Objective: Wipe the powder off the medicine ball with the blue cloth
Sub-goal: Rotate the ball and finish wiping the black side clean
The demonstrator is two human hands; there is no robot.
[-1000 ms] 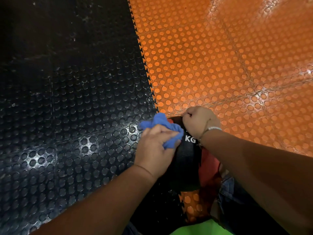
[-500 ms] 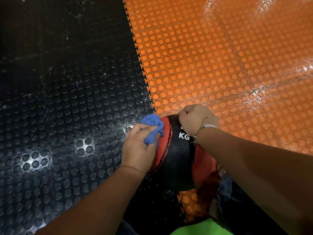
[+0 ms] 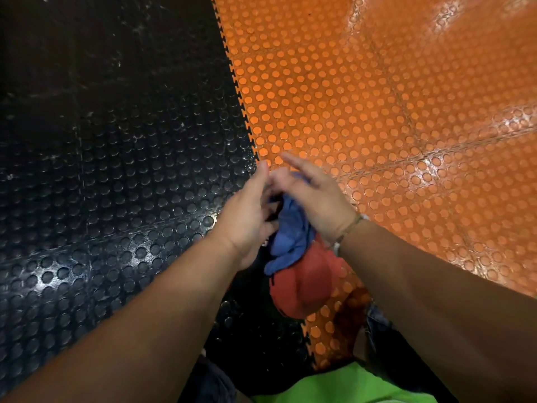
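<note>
The medicine ball (image 3: pixel 303 287) lies on the floor at the seam between black and orange tiles; only a red panel of it shows below my hands. The blue cloth (image 3: pixel 290 239) hangs bunched between my two hands and drapes onto the top of the ball. My left hand (image 3: pixel 247 219) is at the cloth's left side, its lower fingers curled into the cloth and its forefinger pointing up. My right hand (image 3: pixel 315 199) lies over the cloth's right side with straight fingers. A thin bracelet is on the right wrist. Powder cannot be made out on the ball.
Black studded floor tiles (image 3: pixel 116 184) fill the left, orange studded tiles (image 3: pixel 392 112) the right, joined by a toothed seam. My green top (image 3: pixel 343 385) and dark trousers show at the bottom edge, close behind the ball.
My right hand has let go of the ball's top and come over the cloth with straight fingers. The cloth has left the ball's left side and hangs between both hands. The ball has turned to a red panel.
</note>
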